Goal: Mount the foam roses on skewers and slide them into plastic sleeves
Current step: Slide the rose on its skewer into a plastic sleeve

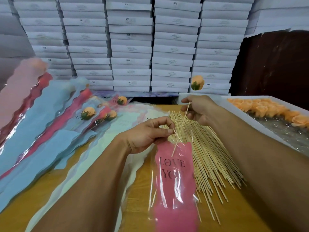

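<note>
Backdrop: stacked white boxes (132, 47) fill the far wall from side to side, with a dark brown panel (274, 64) to the right of them.
Surface: a yellowish wooden table (247, 213) carries everything.
Right hand (199, 108): its fingers are curled round a thin wooden skewer (181, 128), pinching it near the upper end.
Rose on skewer: an orange foam rose (197, 82) with a green base sits at the skewer's top, above the right hand and in front of the boxes.
Skewer tip: the lower end reaches into the open mouth of a pink plastic sleeve (174, 181) printed "LOVE YOU".
Left hand (147, 136): thumb and forefinger pinch the clear upper edge of that sleeve; the sleeve hangs down toward the near edge of the table.
Loose skewers (210, 158): a fanned heap lies on the table just right of the sleeve, under the right forearm.
Tray (250, 121): a white tray at the right holds more orange roses (260, 106).
Finished pieces (90, 113): sleeved roses lie at the left on blue and red sleeves.
Empty sleeves (107, 148): pale ones lie flat beneath the left arm.
</note>
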`<state>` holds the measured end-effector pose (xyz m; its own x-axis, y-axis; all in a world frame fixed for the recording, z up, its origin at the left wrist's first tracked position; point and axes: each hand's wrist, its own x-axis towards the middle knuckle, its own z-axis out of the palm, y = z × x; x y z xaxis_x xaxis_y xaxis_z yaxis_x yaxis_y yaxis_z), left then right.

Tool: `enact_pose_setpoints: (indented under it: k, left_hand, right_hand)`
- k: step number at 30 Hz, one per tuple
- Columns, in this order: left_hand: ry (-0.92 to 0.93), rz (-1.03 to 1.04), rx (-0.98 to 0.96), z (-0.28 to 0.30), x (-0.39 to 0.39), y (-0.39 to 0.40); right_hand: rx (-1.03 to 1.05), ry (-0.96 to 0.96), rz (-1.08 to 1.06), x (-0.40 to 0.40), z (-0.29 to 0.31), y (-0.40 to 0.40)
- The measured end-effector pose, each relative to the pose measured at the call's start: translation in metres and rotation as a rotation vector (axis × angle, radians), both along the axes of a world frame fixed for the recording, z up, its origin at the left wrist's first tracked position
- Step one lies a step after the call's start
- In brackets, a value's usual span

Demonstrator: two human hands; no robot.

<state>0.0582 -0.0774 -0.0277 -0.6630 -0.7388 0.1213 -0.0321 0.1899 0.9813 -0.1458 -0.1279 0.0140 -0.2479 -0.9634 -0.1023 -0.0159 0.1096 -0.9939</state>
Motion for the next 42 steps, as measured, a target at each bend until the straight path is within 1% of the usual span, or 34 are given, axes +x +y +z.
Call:
enact_pose_setpoints:
  k: [5, 9, 12, 15, 19, 22, 25, 27, 29, 31, 33, 36, 42]
  left_hand:
    - [0.027, 0.031, 0.004, -0.001, -0.001, -0.001]
    - [0.062, 0.063, 0.022, -0.001, -0.001, -0.003]
    - [0.086, 0.078, 0.018, 0.000, -0.001, -0.003]
    - [0.127, 0.079, 0.030, 0.000, 0.000, -0.002]
    - [0.243, 0.072, 0.085, 0.001, -0.007, 0.001]
    - [0.310, 0.074, 0.116, 0.002, -0.011, 0.003]
    - [0.355, 0.070, 0.157, 0.004, -0.010, 0.002]
    - [0.340, 0.050, 0.163, 0.003, -0.009, 0.002]
    - [0.306, 0.020, 0.158, 0.002, -0.009, 0.002]
    - [0.267, -0.029, 0.153, 0.002, -0.010, 0.004]
    - [0.231, -0.067, 0.161, 0.002, -0.010, 0.005]
    - [0.194, -0.115, 0.166, 0.002, -0.011, 0.007]
    - [0.164, -0.134, 0.137, 0.003, -0.010, 0.008]
  right_hand:
    - [-0.032, 0.017, 0.161, 0.007, -0.011, 0.026]
    - [-0.027, 0.134, 0.306, 0.008, -0.017, 0.045]
    - [-0.045, 0.175, 0.337, 0.010, -0.019, 0.055]
    - [-0.083, 0.260, 0.387, 0.012, -0.021, 0.064]
    - [-0.102, 0.240, 0.472, 0.014, -0.025, 0.068]
    - [-0.144, 0.251, 0.488, 0.014, -0.030, 0.067]
    - [-0.144, 0.216, 0.453, 0.013, -0.031, 0.066]
    - [-0.161, 0.159, 0.333, 0.015, -0.028, 0.065]
    - [-0.191, 0.058, 0.218, 0.014, -0.023, 0.062]
    - [-0.214, -0.085, 0.206, 0.009, -0.021, 0.062]
    - [-0.200, -0.203, 0.265, 0.006, -0.020, 0.062]
    - [-0.174, -0.226, 0.334, 0.006, -0.022, 0.063]
    - [-0.181, -0.201, 0.320, 0.005, -0.022, 0.064]
